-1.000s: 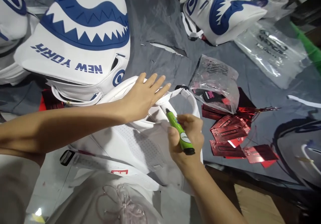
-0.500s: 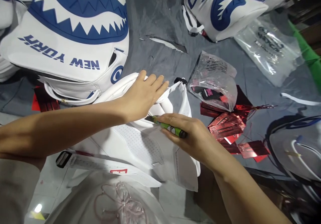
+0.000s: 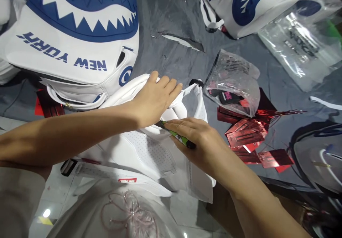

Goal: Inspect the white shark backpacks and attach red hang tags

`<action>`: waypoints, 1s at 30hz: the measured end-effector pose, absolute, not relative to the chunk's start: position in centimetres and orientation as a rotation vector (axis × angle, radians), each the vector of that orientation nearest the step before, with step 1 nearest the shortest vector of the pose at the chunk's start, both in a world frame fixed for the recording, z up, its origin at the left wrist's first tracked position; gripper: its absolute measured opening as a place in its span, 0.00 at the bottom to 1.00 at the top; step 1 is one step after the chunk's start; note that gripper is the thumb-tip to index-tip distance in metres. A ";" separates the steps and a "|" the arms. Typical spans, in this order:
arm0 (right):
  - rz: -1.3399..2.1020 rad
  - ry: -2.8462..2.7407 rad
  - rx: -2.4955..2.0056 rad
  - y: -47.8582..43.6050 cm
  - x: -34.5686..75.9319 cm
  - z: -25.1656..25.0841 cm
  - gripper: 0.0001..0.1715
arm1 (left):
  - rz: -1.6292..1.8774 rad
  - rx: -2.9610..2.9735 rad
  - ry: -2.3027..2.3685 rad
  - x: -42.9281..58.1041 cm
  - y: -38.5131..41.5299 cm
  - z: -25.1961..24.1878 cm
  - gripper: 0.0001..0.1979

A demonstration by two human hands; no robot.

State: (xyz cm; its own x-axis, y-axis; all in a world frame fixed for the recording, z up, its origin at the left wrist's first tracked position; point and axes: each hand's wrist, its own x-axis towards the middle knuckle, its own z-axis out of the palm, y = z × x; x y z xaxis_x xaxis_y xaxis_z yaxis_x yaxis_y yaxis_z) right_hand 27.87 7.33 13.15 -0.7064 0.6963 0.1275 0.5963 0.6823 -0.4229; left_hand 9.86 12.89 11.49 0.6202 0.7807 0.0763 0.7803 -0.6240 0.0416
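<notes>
A white bag with perforated panels and straps lies at the table's front edge, against my body. My left hand rests on its upper part, fingers apart and spread over the white fabric. In my right hand is a green tool with a black end, its dark tip touching the bag just below my left hand. The tip itself is partly hidden in the folds. A black buckle sits on a strap beyond my hands.
A large white and blue bag lies at the left, another at the back right. A plastic pouch, red tags and a clear bag lie on the right. The grey cover has a tear.
The view has shifted slightly, so things at the right appear farther right. The green tool has tilted a little in my right hand; my left hand stays on the bag.
</notes>
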 end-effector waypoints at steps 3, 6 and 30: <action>0.509 -2.634 -1.064 7.1 27.6 13.4 0.13 | 0.022 2.812 1.388 10.0 12.9 11.9 0.39; 0.541 -2.660 -1.130 7.1 27.4 13.7 0.14 | -0.069 2.812 1.407 10.0 12.9 12.3 0.39; 0.447 -2.553 -1.351 5.8 26.6 13.5 0.14 | -0.142 2.824 1.396 9.7 12.9 12.3 0.43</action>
